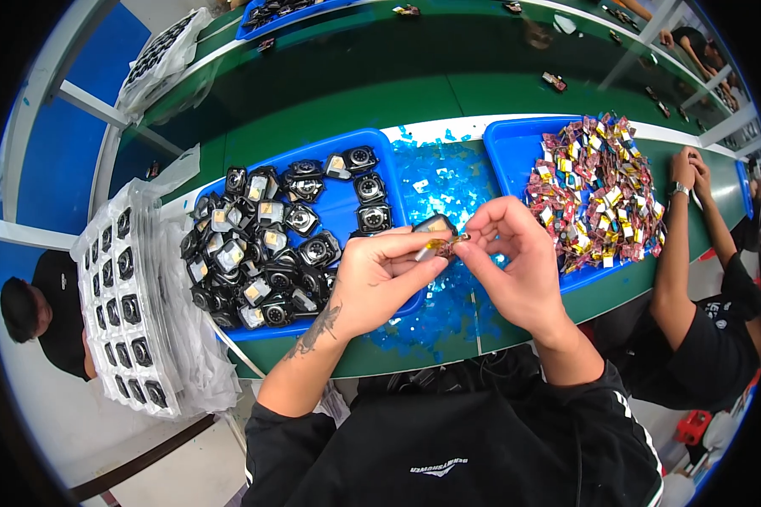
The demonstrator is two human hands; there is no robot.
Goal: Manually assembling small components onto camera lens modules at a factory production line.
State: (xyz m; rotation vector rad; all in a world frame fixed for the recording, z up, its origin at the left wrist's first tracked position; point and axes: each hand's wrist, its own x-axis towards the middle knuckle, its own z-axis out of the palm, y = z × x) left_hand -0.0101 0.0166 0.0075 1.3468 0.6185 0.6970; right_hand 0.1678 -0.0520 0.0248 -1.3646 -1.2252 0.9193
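Over the gap between two blue trays, my left hand [365,286] grips a black smartwatch case [435,224] between thumb and fingers. Against it sits a small circuit part [441,247] with yellow and reddish bits, partly covered by my fingers. My right hand [520,275] has thumb and fingertips pinched at the right end of that small part. To the left, a blue tray [325,328] carries a heap of black watch cases [266,211], with several lined up along its right side. On the right, another blue tray [506,139] holds a pile of small red circuit boards [596,194] with white and yellow pieces.
Blue film scraps [435,182] litter the green bench between the trays. Stacked clear plastic trays of watch cases [127,308] stand at far left. A green conveyor belt [380,80] with scattered parts runs behind. A co-worker's hands [689,169] rest at the right; another person [46,313] is at left.
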